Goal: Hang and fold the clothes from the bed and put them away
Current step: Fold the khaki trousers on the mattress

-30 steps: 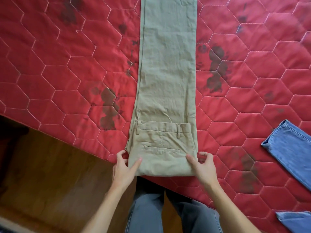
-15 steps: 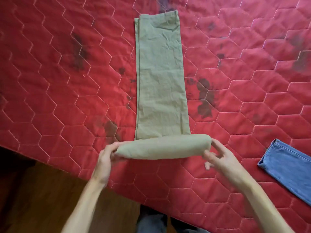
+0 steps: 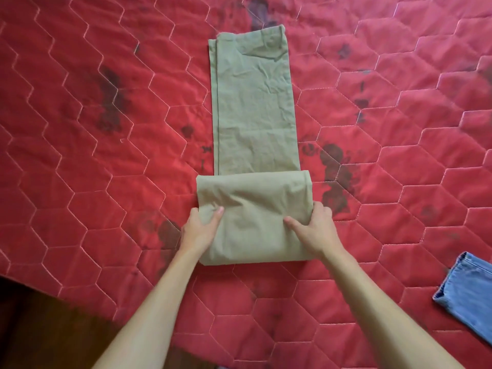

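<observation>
Khaki trousers (image 3: 253,102) lie mid-bed (image 3: 80,129), near end folded into a thick pad. L hand (image 3: 199,230) & R hand (image 3: 316,230) pinch the pad's left/right edges, thumbs on top, fingers tucked under. Jeans (image 3: 468,294) at near right.

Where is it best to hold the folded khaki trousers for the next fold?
Probably the khaki trousers at the folded part's two side edges, one hand from each side, thumbs on top, as the left hand and right hand grip it. The layers are open there; the flat leg lies ahead.
</observation>
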Demonstrator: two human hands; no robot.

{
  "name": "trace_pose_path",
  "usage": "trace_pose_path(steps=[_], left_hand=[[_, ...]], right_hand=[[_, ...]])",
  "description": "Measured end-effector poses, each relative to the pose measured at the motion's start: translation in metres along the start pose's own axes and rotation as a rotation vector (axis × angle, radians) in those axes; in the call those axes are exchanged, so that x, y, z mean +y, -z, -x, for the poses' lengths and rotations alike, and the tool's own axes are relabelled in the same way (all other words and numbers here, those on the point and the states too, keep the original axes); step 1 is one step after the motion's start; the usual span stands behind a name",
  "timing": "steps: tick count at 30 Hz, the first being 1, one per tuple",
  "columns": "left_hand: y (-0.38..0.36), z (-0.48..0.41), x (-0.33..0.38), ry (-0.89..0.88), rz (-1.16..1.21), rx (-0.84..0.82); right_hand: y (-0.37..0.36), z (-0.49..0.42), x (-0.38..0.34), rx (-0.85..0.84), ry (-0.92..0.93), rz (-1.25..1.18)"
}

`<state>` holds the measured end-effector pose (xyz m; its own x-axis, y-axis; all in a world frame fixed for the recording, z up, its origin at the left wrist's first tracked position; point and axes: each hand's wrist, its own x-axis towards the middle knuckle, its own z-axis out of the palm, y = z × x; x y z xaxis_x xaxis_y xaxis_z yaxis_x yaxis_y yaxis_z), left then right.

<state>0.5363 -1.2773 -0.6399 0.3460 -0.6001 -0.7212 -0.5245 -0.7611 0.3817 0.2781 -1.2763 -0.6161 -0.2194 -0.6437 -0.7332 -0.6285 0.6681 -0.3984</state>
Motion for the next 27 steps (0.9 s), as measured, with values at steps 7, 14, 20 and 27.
trace_pose_path(steps=[7, 14, 20, 27], left_hand=[[-0.008, 0.027, -0.043, 0.068, 0.016, -0.159], [-0.024, 0.122, -0.118, 0.259, -0.028, -0.299], [0.010, 0.170, -0.123, 0.155, 0.315, -0.367], [0.059, 0.139, -0.061, -0.020, 0.420, -0.307]], right_hand=[[-0.010, 0.037, 0.035, -0.106, -0.167, -0.117], [-0.038, 0.125, 0.111, -0.265, -0.344, -0.117], [0.003, 0.173, 0.100, -0.274, -0.199, -0.165], [0.061, 0.128, 0.037, -0.385, 0.090, -0.332]])
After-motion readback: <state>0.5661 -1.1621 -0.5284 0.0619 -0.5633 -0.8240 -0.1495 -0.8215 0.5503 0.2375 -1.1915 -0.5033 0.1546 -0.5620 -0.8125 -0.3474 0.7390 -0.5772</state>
